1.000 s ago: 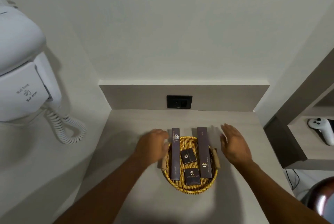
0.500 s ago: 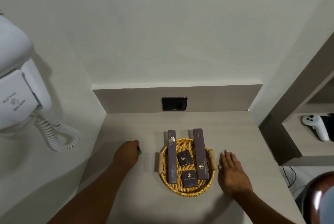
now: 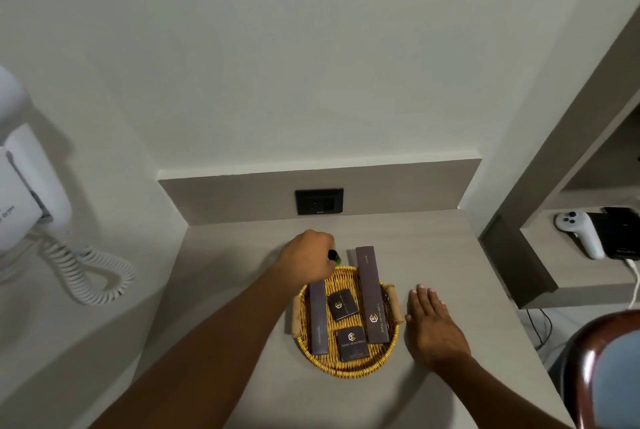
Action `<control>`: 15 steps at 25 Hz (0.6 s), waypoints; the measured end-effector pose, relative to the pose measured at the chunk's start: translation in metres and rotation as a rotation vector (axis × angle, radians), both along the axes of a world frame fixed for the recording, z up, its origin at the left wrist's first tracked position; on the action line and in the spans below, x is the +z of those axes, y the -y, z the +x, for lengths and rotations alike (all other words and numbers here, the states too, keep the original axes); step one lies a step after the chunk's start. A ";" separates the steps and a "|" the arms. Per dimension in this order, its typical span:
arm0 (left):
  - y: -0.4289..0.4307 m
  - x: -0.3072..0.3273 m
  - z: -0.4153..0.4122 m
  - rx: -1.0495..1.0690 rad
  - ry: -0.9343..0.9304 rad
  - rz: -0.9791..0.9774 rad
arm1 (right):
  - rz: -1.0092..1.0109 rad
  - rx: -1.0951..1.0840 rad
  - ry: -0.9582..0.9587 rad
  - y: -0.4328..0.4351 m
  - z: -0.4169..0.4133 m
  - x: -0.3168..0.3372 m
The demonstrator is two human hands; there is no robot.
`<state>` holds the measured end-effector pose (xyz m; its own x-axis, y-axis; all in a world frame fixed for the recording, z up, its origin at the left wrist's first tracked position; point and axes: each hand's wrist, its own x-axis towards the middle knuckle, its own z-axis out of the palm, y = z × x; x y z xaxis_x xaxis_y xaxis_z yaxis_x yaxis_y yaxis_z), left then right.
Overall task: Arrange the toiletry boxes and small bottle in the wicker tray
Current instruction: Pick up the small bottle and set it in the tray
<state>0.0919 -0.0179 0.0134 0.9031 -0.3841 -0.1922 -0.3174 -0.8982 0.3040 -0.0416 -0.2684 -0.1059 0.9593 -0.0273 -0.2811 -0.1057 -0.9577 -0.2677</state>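
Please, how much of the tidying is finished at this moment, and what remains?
Done: four dark boxes lie in the wicker tray, two long ones at the sides and two small ones in the middle. In hand: the left hand holds the small bottle over the tray's far edge. Left: setting it inside. The right hand rests flat on the counter.

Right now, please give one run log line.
left hand: holds small bottle at wicker tray far rim | right hand: flat on counter | boxes: four in tray
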 end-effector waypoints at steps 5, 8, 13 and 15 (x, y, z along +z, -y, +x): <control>0.018 -0.026 0.000 -0.019 -0.091 0.214 | -0.002 -0.001 -0.022 0.000 0.003 0.005; 0.020 -0.034 0.001 -0.003 -0.104 0.221 | -0.004 -0.007 -0.019 0.001 0.002 0.004; 0.029 -0.039 0.000 -0.004 -0.107 0.212 | 0.002 -0.013 -0.021 0.000 0.002 0.004; 0.032 -0.041 -0.001 -0.002 -0.111 0.216 | 0.010 -0.021 -0.022 0.001 0.002 0.005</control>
